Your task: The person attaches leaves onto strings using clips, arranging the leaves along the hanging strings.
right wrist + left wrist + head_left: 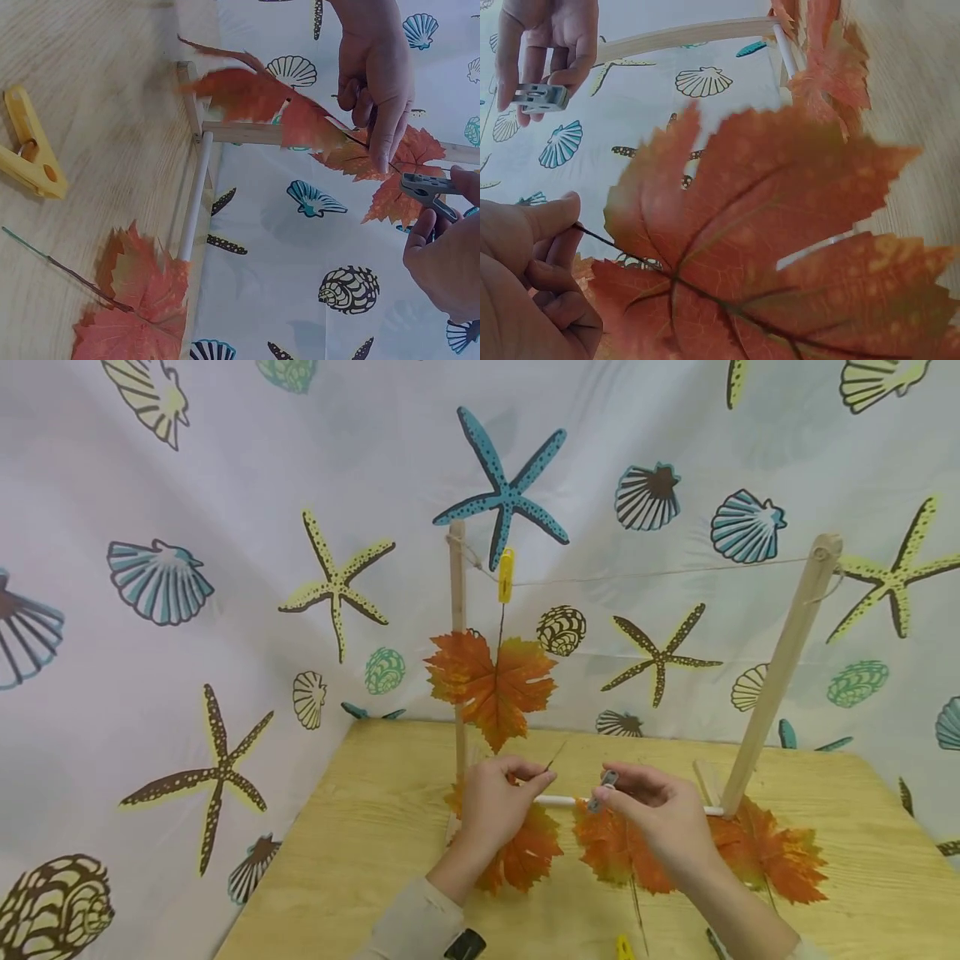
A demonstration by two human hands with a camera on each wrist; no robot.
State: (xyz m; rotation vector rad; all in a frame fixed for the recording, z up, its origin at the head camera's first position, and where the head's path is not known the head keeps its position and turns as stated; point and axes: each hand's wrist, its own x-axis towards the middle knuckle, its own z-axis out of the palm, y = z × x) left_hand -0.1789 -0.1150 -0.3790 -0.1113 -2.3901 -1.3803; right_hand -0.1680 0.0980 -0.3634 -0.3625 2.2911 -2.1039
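Observation:
My left hand (498,802) pinches the dark stem of an orange maple leaf (780,187) between thumb and fingers. The leaf hangs below that hand, partly hidden by it in the head view. My right hand (667,814) holds a grey clothespin (426,184) by its handles, to the right of the stem. In the right wrist view the pin's tip is close to the stem end; whether they touch I cannot tell. Above my hands, a yellow clothespin (506,577) fastens another maple leaf (495,685) to a thin string (637,578).
The string runs between a left wooden post (458,602) and a right wooden post (783,668), joined low down by a white rod (558,801). Two more leaves lie on the wooden table (337,860), with a yellow clothespin (34,150) near them. A patterned curtain (247,627) surrounds the back.

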